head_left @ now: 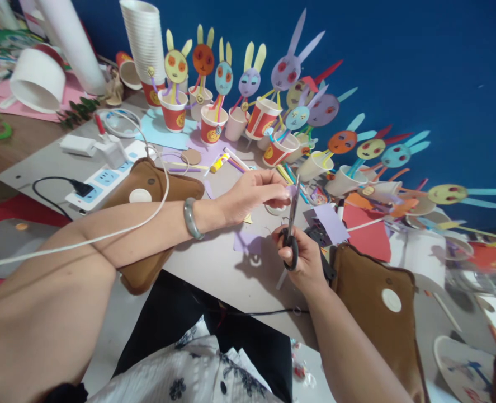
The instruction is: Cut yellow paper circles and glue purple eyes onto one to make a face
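Observation:
My right hand (302, 260) grips a pair of black-handled scissors (290, 243), its blades pointing up and away from me. Between the fingertips of my left hand (254, 195) is a small piece of purple paper (289, 193), right beside the blades. Whether the blades touch the paper I cannot tell. On the table below lies a purple paper square (248, 242). A larger purple sheet (330, 223) rests to the right, partly over red paper (367, 232).
Paper cups with rabbit-faced figures, such as a red cup (174, 115), line the back by the blue wall. A power strip (107, 178) and brown padded bag (176, 193) lie left, a white cable crossing above my left arm. Another brown bag (376, 302) lies right.

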A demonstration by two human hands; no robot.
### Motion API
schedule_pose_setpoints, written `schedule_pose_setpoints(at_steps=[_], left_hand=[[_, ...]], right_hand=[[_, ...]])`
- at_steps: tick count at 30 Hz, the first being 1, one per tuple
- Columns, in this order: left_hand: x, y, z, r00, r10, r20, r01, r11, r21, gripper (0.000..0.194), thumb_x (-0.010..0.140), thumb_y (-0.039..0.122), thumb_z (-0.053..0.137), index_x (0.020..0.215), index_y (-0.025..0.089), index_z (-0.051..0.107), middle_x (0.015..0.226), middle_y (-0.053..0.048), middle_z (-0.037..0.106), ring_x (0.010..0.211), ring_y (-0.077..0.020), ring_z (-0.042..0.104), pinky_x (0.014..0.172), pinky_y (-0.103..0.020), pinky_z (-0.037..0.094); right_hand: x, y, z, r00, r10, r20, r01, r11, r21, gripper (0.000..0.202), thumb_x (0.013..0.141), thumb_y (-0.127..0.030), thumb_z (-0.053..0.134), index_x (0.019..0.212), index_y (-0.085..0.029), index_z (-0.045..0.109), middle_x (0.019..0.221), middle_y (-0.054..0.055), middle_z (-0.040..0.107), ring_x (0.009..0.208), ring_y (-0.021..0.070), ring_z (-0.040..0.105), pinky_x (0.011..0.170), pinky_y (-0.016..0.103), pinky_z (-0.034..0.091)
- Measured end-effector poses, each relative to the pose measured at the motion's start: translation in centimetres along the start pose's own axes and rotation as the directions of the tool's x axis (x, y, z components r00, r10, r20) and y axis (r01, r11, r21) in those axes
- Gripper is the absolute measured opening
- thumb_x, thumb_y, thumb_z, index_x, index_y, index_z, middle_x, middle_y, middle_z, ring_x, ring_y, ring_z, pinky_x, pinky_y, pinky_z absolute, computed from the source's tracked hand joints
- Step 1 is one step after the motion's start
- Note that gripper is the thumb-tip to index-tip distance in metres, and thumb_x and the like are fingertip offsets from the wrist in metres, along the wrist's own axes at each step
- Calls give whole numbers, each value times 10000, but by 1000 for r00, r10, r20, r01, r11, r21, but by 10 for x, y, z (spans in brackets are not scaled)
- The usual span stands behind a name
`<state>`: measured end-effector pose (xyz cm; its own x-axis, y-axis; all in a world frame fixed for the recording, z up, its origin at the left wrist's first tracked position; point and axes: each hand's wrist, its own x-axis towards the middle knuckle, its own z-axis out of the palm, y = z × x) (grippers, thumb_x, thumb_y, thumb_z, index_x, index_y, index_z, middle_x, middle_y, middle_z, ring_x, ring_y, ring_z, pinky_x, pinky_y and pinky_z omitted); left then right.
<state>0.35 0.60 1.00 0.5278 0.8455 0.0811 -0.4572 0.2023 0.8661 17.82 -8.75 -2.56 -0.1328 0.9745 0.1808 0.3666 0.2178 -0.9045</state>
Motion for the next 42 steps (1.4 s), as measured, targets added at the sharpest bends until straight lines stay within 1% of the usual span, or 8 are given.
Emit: schedule_pose_setpoints(at_steps=[7, 15, 19, 22, 32, 36, 42], left_hand=[[0, 1, 0, 1000, 3, -2, -3, 1000, -11, 147, 766, 153, 675, 699, 156, 544, 673, 29, 632, 652, -65, 585, 708, -241, 480], [2, 0, 1, 1000, 4, -31, -5, 999, -38, 144, 773, 146, 678, 713, 153, 548, 667, 34, 630, 649, -64, 606, 701, -229, 488], [0, 0, 0, 1000, -2, 2, 2, 1000, -19, 184, 798, 226, 725, 745, 151, 565, 716, 16, 656, 686, -74, 615, 735, -245, 500], [0, -1, -2, 999, 14, 30, -14, 1000, -5, 201, 784, 248, 755, 759, 144, 584, 739, 8, 667, 682, -69, 597, 734, -248, 494], [1, -3, -3, 997, 57, 54, -57, 998, 6, 208, 778, 240, 756, 728, 139, 581, 702, 13, 648, 667, -67, 570, 706, -248, 473], [1, -2, -3, 996, 58, 64, -59, 998, 3, 201, 778, 223, 749, 716, 141, 576, 697, 13, 645, 669, -69, 573, 700, -244, 472], [0, -2, -3, 997, 53, 64, -53, 999, -2, 197, 773, 209, 750, 714, 140, 576, 687, 14, 638, 655, -65, 566, 693, -243, 470]], right_hand=[[-1, 2, 0, 1000, -3, -3, 3, 1000, 3, 569, 745, -760, 694, 694, -221, 520, 710, -2, 552, 635, 157, 462, 650, 317, 394], [-1, 1, 1, 1000, 5, -3, -5, 1000, 29, 576, 729, -764, 709, 693, -220, 521, 702, -7, 546, 618, 149, 451, 641, 313, 389], [0, -1, 1, 1000, -7, -3, 7, 1000, 27, 568, 740, -752, 710, 691, -218, 520, 703, -10, 549, 615, 144, 451, 635, 308, 386], [0, 0, 0, 1000, -17, -3, 18, 999, 30, 548, 754, -734, 713, 711, -217, 540, 705, -14, 552, 610, 139, 450, 636, 305, 383], [0, 1, -1, 1000, -10, 22, 9, 1000, 30, 528, 767, -718, 715, 728, -215, 556, 700, -19, 529, 617, 139, 441, 647, 307, 372], [-1, 1, -1, 999, -24, 29, 23, 999, 40, 514, 784, -691, 717, 713, -214, 539, 716, -16, 536, 613, 133, 432, 638, 305, 364], [-1, 0, -1, 999, -19, 28, 18, 999, 36, 497, 784, -682, 725, 737, -213, 563, 693, -24, 518, 608, 131, 426, 639, 305, 363]])
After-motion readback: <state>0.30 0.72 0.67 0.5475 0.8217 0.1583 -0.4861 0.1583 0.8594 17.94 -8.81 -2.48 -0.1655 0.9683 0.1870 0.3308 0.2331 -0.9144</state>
